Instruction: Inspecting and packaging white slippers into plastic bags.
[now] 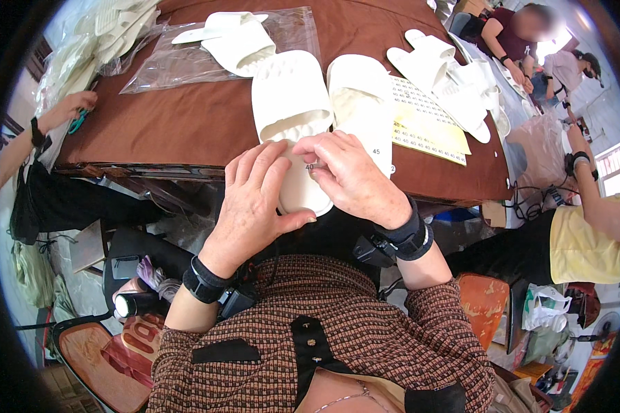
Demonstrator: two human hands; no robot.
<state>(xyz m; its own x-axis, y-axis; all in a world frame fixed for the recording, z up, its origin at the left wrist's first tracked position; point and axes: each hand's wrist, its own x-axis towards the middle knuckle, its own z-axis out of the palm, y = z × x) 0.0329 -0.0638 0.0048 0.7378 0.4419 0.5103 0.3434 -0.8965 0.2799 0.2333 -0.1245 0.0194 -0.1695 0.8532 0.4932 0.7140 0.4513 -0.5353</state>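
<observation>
A white slide slipper (289,86) lies at the table's near edge, its heel pointing toward me. My left hand (249,196) grips the heel part, fingers over the left side and thumb along the heel. Over the same footbed, my right hand (358,175) is curled, with thumb and bent fingers closed about a small printed size sticker (309,166). Whether the sticker is fully stuck down cannot be told. Just right of it sits a second white slipper (358,82), with a sticker on its footbed, partly behind my right hand.
A yellow-backed sticker sheet (430,134) lies right of the slippers, partly under more white slippers (448,69). Farther back, another pair (238,45) rests on a clear plastic bag (165,69). Co-workers' arms reach in at left (65,113) and right (582,158). The table cover (179,131) is brown.
</observation>
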